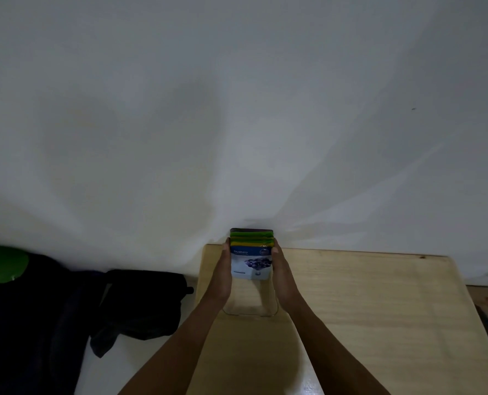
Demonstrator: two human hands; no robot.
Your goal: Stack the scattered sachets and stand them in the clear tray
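Left hand [222, 276] and right hand [282, 276] pressed flat against either side of an upright stack of sachets [251, 256], blueberry sachet facing front, stack at the far end of the clear tray [251, 313] on a wooden table [365, 309]

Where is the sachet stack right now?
The sachet stack stands upright, pressed between the left hand and right hand, in the far end of the clear tray near the table's far-left corner.

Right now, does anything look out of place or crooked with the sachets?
Nothing stands out. The sachets stand upright as one neat pack in the clear tray, pressed between the left hand and right hand. None lie loose on the table.
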